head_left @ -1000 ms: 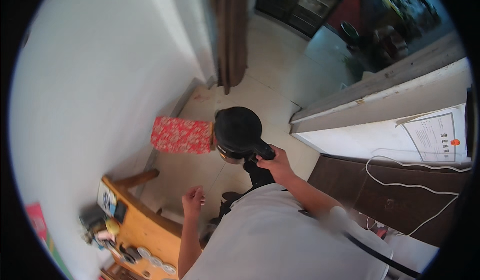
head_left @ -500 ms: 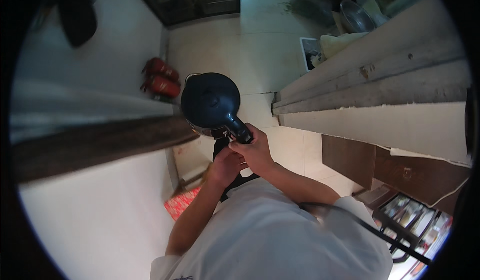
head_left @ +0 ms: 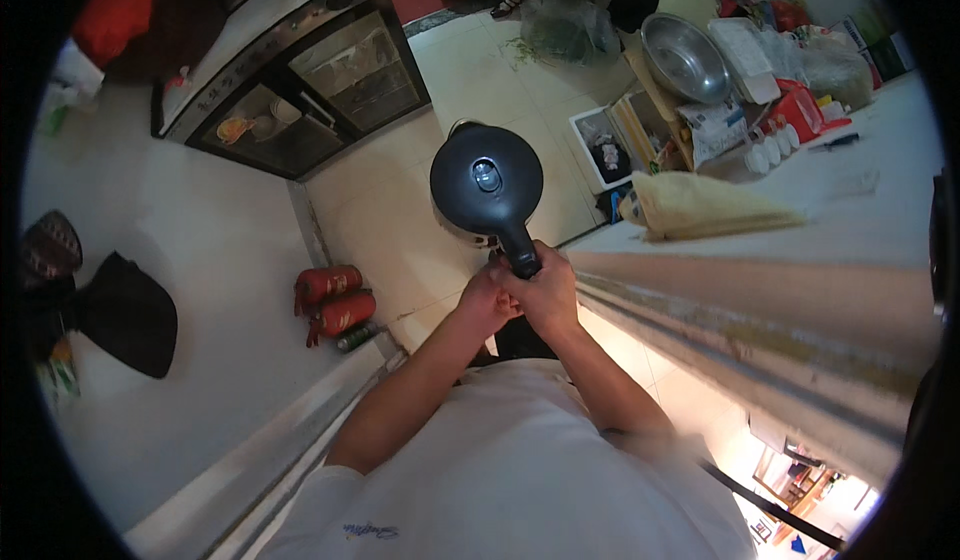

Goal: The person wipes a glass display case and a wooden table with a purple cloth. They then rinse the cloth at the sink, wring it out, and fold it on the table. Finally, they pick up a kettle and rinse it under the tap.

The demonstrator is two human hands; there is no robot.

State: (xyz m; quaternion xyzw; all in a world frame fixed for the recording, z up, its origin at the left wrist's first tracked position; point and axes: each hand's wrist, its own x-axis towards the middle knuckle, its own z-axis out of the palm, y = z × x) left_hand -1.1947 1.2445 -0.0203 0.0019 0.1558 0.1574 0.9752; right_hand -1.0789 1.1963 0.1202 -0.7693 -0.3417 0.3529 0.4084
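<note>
A kettle [head_left: 487, 182] with a round dark lid hangs in front of my body, seen from above. Its black handle [head_left: 520, 251] points back toward me. My right hand [head_left: 551, 288] is wrapped round the end of this handle. Close beside it, my left hand [head_left: 490, 302] has its fingers curled under or against the handle; exactly what they grip is hidden beneath the right hand. The kettle's lower body is mostly covered by the lid.
Two red fire extinguishers [head_left: 342, 313] stand on the floor at left. Ahead on the left is a glass-fronted cabinet [head_left: 330, 65]. To the right runs a counter ledge with a yellowish cloth [head_left: 700, 206] and a metal basin [head_left: 687, 57]. A white box [head_left: 597, 150] sits beyond it.
I have moved forward through the opening, so the cabinet, basin and counter show more fully. The kettle has shifted right in view and stays in my hands.
</note>
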